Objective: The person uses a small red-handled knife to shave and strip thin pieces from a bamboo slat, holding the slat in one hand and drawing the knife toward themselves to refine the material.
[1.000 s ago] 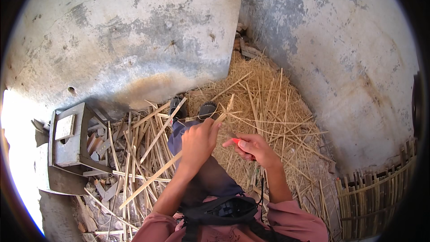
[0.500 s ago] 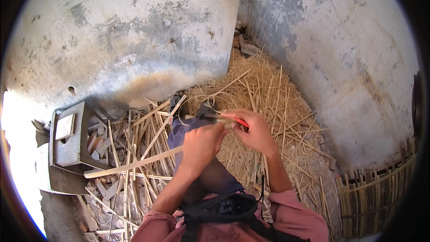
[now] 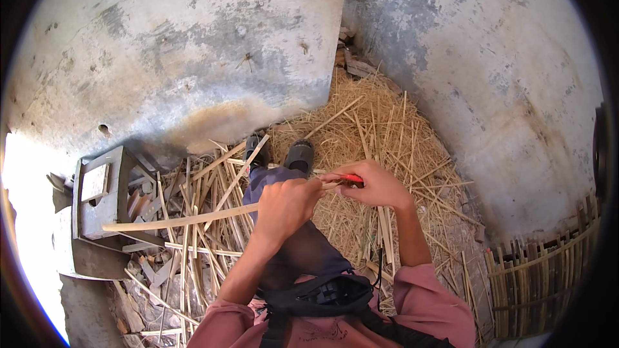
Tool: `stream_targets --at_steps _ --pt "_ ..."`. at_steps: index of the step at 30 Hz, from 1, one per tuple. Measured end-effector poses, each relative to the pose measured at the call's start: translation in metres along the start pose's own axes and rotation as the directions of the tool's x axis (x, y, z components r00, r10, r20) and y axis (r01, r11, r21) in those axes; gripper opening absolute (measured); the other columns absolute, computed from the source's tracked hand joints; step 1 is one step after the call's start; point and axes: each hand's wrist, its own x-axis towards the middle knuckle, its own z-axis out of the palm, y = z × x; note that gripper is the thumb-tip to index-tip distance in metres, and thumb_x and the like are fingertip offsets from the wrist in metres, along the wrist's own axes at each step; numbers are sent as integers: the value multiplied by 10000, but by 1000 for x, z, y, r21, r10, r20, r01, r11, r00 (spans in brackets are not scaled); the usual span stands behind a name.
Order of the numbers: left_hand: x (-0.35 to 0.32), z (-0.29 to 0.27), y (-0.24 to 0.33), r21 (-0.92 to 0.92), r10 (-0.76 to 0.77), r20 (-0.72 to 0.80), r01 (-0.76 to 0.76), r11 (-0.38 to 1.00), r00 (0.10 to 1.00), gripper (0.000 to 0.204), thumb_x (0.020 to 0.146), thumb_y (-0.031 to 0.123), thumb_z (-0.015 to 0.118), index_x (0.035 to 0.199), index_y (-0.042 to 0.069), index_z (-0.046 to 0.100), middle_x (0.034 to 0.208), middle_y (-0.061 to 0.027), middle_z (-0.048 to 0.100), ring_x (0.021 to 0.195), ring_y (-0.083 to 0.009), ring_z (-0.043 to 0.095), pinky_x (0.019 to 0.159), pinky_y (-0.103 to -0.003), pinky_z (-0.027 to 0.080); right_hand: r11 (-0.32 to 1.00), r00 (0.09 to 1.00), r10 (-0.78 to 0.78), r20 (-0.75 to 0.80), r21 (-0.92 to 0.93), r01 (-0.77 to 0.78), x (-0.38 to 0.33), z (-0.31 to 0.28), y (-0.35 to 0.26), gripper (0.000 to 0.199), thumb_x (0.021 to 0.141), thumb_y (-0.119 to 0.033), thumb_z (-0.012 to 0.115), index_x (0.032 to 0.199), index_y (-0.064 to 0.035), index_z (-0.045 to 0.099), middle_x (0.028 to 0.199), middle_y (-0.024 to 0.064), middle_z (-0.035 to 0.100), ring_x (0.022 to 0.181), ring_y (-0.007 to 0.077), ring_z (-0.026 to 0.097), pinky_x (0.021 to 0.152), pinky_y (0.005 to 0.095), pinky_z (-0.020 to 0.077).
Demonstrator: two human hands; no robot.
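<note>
My left hand (image 3: 288,205) is closed around a long pale bamboo strip (image 3: 174,220) that runs out to the left, almost level, over my lap. My right hand (image 3: 374,185) is shut on a red-handled knife (image 3: 349,179), held at the strip's right end where both hands meet. My legs in dark trousers stretch forward, with two dark shoes (image 3: 284,153) at the edge of the straw.
Loose bamboo strips and wood scraps (image 3: 193,245) litter the ground to my left. A heap of straw shavings (image 3: 380,135) lies ahead and right. A small wooden stool (image 3: 97,196) stands at left, grey plastered walls behind, a woven bamboo fence (image 3: 541,277) at lower right.
My hands have come together. The strip, earlier slanting down to the lower left, now lies nearly level and reaches further left.
</note>
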Motion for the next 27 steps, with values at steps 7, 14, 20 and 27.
stream_targets --at_steps 7,14,20,27 --pt "-4 9 0 4 -24 -57 24 1000 998 183 979 341 760 1007 166 803 852 -69 764 766 -360 740 651 -482 565 991 976 95 -194 -74 -112 -2 11 -9 275 870 -166 851 1135 -100 828 992 115 773 881 284 722 839 391 560" --pt "-3 11 4 -14 -22 -152 20 1000 988 167 985 304 761 1030 149 802 835 -59 717 755 -343 719 637 -468 539 995 895 -22 -446 -97 -23 -7 24 -6 415 892 -205 852 1287 -109 764 1257 166 702 1000 270 715 837 395 562" --pt "0 13 7 -16 -51 -275 49 999 960 142 1021 256 729 1021 123 779 837 -72 703 754 -341 708 631 -461 528 937 731 110 -673 315 149 -32 37 -17 330 1041 -247 673 1297 -39 658 1255 179 614 913 167 591 732 362 504" --pt "8 12 12 -100 -115 -225 95 990 968 173 1052 249 698 1010 87 740 843 -135 729 751 -383 715 639 -490 535 985 888 146 -436 -16 -170 -29 56 -25 250 1149 -205 489 1263 -12 600 905 227 726 830 395 726 736 488 525"
